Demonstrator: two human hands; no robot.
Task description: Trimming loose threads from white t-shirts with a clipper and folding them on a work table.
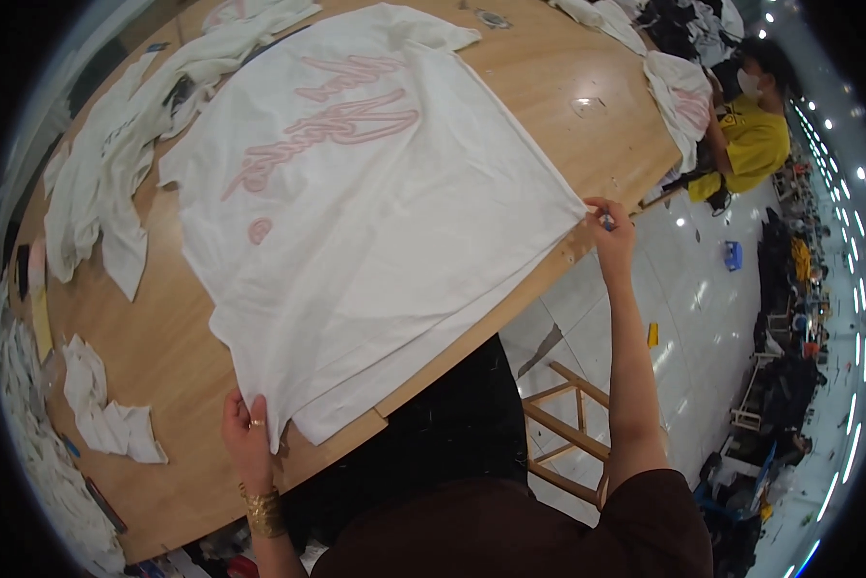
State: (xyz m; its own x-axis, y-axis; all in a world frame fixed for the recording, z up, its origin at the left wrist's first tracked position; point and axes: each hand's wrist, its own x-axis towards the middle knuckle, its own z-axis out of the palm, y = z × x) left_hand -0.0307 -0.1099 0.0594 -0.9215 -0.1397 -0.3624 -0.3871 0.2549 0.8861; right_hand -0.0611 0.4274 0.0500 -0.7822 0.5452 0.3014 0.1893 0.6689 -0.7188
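Observation:
A white T-shirt (pixel 433 212) with pink script lettering lies spread across the wooden table (pixel 539 77). Its collar end points away from me and its hem toward me. My left hand (pixel 247 435), with a ring on a finger and a gold bracelet at the wrist, pinches the shirt's near left corner. Out to the right, my right hand (pixel 614 241) grips the opposite hem corner at the table's edge. A small bluish thing shows at the right fingers, too small to name. Between the hands the fabric lies in soft creases.
White garments (pixel 115 164) lie heaped along the left and far side. A small white cloth piece (pixel 110 409) rests nearer me. At the far right, a masked person in a yellow shirt (pixel 756 144) handles another white garment (pixel 679 101). A wooden stool (pixel 568 433) stands below the table.

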